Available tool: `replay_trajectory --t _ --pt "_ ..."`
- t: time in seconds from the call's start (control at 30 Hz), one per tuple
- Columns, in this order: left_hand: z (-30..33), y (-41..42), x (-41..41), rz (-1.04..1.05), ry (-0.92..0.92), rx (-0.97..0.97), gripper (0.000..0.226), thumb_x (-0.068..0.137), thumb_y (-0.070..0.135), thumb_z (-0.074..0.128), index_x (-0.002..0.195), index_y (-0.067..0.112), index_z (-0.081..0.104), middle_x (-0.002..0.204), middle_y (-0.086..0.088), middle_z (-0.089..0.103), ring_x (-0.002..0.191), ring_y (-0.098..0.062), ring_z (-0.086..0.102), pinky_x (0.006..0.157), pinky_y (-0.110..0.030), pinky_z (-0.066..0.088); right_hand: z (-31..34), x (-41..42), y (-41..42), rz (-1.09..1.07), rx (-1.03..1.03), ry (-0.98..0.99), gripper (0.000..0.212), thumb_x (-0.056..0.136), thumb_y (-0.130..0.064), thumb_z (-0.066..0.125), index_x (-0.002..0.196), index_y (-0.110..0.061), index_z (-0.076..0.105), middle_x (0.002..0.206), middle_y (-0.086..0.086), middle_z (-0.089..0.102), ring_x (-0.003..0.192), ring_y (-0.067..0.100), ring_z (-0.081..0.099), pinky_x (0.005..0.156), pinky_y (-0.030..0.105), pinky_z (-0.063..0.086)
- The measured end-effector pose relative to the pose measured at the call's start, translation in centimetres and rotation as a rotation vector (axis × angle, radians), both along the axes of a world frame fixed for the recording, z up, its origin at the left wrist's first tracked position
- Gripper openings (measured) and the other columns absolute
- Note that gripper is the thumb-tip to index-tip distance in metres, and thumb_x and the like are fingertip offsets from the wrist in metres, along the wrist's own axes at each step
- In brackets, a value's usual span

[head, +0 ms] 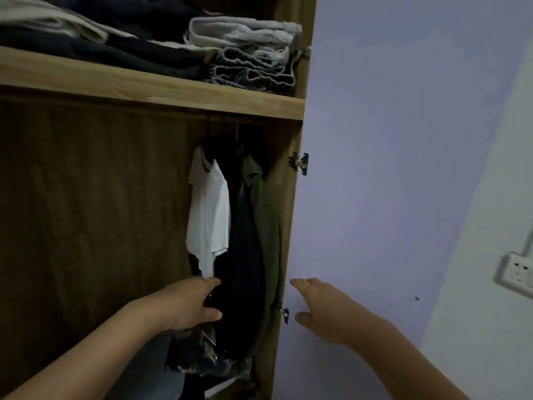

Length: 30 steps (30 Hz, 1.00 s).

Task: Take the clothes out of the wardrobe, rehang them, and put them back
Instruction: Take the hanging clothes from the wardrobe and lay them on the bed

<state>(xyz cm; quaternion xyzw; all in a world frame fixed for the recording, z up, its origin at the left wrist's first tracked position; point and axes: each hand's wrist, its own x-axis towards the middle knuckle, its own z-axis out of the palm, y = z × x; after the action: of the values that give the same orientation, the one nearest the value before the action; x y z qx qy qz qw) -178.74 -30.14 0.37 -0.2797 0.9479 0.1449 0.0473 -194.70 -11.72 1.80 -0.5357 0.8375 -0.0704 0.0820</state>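
Note:
Three garments hang at the right end of the wooden wardrobe: a white T-shirt, a black garment and an olive-green shirt. Their hanger hooks vanish into shadow under the shelf. My left hand reaches in with fingers extended, touching the lower edge of the black garment just below the white T-shirt. Out in front of the open wardrobe door, my right hand is open with fingers straight and holds nothing.
The shelf above carries folded dark and light clothes and a stack of folded jeans. A crinkled plastic-wrapped bundle lies at the wardrobe bottom. Door hinges stick out on the right side panel. A wall socket sits at far right.

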Motion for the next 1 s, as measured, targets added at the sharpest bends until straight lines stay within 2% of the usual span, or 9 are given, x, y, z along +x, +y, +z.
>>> replay_trajectory --t 0.27,0.4,0.7,0.87,0.93,1.0 --pt "1.8 -11.1 -1.4 0.132 0.238 -0.029 0.065 0.090 0.043 0.054 0.145 0.022 0.027 0.144 -0.001 0.040 0.126 -0.013 0.042 0.105 -0.024 0.035 2.6 -0.3 -13.7 0.089 -0.244 -0.047 0.061 0.097 -0.028 0.047 0.149 -0.022 0.015 0.146 0.005 0.034 0.132 0.020 0.035 0.109 0.028 0.031" --pt "2.5 -14.4 -3.0 0.152 0.281 -0.032 0.060 0.092 0.043 0.051 0.144 0.023 0.028 0.144 0.000 0.040 0.125 -0.013 0.043 0.103 -0.021 0.036 4.0 -1.6 -19.2 0.125 -0.339 -0.064 0.061 0.097 -0.027 0.047 0.149 -0.021 0.016 0.144 0.005 0.036 0.130 0.019 0.037 0.107 0.028 0.032" --pt "4.0 -20.9 -6.9 0.259 0.396 -0.069 0.055 0.093 0.039 0.051 0.142 0.022 0.032 0.139 0.000 0.045 0.124 -0.011 0.046 0.098 -0.021 0.039 6.2 -6.6 -29.8 0.198 -0.610 -0.205 0.058 0.099 -0.026 0.044 0.150 -0.023 0.016 0.154 -0.004 0.022 0.140 0.013 0.024 0.110 0.023 0.022" --pt "3.7 -24.0 -8.0 0.333 0.477 -0.059 0.050 0.092 0.039 0.052 0.138 0.026 0.037 0.135 0.004 0.050 0.120 -0.008 0.049 0.097 -0.021 0.043 6.0 -8.9 -35.0 0.194 -0.644 -0.275 0.059 0.100 -0.024 0.041 0.151 -0.022 0.010 0.157 -0.002 0.015 0.143 0.014 0.018 0.113 0.025 0.017" --pt "3.4 -25.1 -8.1 0.351 0.499 -0.047 0.050 0.091 0.039 0.052 0.137 0.027 0.037 0.133 0.005 0.051 0.115 -0.006 0.051 0.094 -0.020 0.044 5.7 -9.3 -36.7 0.159 -0.641 -0.348 0.061 0.100 -0.023 0.041 0.151 -0.022 0.007 0.157 -0.001 0.017 0.142 0.016 0.021 0.113 0.027 0.020" --pt "3.3 -26.3 -8.4 0.352 0.510 -0.044 0.050 0.091 0.039 0.053 0.137 0.028 0.038 0.132 0.006 0.052 0.113 -0.006 0.053 0.092 -0.019 0.045 5.5 -9.4 -38.1 0.133 -0.660 -0.493 0.063 0.098 -0.021 0.045 0.151 -0.022 0.009 0.153 0.002 0.026 0.138 0.019 0.031 0.112 0.031 0.028"
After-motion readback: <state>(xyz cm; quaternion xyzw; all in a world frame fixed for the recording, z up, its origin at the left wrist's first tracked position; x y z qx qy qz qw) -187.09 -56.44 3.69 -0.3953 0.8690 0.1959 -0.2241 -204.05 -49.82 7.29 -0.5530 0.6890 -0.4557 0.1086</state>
